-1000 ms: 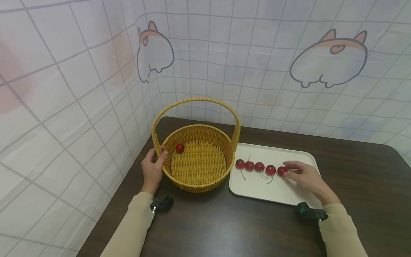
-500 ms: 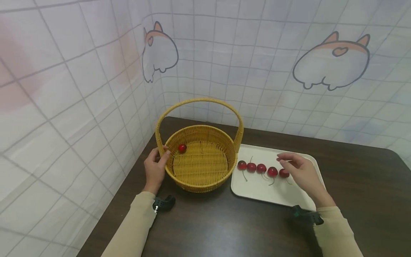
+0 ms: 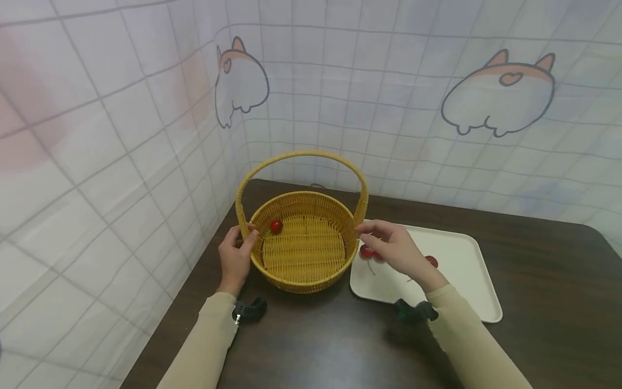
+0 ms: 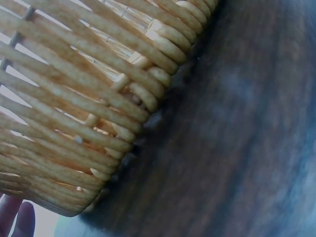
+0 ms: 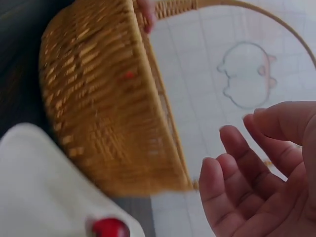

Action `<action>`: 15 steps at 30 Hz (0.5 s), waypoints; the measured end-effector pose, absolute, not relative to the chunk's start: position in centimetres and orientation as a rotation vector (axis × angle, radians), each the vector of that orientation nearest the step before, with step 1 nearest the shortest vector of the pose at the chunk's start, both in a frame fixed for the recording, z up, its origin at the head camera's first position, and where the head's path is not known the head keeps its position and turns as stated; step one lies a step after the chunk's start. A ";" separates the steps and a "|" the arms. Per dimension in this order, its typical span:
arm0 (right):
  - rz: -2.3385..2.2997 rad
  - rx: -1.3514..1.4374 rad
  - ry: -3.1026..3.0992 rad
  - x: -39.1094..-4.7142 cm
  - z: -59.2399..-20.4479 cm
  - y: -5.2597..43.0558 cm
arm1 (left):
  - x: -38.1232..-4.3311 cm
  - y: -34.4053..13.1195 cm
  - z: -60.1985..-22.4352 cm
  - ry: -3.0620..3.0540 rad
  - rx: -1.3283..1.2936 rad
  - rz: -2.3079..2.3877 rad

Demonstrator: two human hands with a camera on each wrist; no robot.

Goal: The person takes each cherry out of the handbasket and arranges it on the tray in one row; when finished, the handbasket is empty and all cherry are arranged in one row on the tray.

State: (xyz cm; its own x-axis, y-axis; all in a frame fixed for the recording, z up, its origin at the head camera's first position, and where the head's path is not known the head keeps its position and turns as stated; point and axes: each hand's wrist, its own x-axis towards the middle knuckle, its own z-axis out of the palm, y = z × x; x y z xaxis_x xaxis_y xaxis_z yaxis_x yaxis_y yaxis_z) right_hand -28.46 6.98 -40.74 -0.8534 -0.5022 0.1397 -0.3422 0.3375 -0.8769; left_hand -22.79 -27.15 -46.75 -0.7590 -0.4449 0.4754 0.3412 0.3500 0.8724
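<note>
A yellow woven basket [image 3: 303, 283] with a tall arched handle stands on the table, with one red cherry [image 3: 276, 226] inside near its far left wall. My left hand [image 3: 235, 259] grips the basket's left rim at the foot of the handle, thumb over the edge. Over the left end of a white tray [image 3: 466, 275], my right hand [image 3: 393, 248] hovers with its fingertips close to the basket's right rim. In the right wrist view its fingers [image 5: 237, 148] are loosely bent, with nothing between them. Below it lie red cherries with stems, such as the leftmost cherry [image 3: 366, 251]; the hand hides some.
The dark wooden table [image 3: 320, 346] carries both basket and tray. A white grid-patterned cloth [image 3: 389, 108] with cartoon animal drawings hangs behind the table and along its left side. Dark straps [image 3: 250, 309] sit on both wrists.
My right hand has let go of the rightmost cherry, leaving it on the tray, and has moved left to the basket's right rim. The left hand keeps its grip on the basket.
</note>
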 end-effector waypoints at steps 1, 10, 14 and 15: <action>-1.530 -0.787 2.419 -28.7 -40.7 6.3 | -22.8 -27.2 -46.7 -1.935 0.093 -1.473; -1.388 -0.957 2.390 -30.2 -40.0 0.5 | -23.1 -27.2 -46.8 -1.935 0.101 -1.462; -1.401 -0.856 2.352 -31.4 -39.6 -1.4 | -22.9 -27.2 -46.8 -1.953 0.105 -1.481; -1.424 -0.809 2.337 -31.8 -39.7 -2.0 | -22.8 -27.3 -46.8 -1.962 0.104 -1.481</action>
State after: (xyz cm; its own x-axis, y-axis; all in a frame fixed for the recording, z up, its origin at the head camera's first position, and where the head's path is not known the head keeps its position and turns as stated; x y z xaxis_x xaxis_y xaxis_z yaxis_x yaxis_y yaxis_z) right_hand -31.76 -1.96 -39.67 -0.8014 -0.5964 0.0447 -0.3129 0.3545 -0.8811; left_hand -22.75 -27.32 -46.77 -0.7737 -0.4391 0.4567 0.3188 0.3531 0.8796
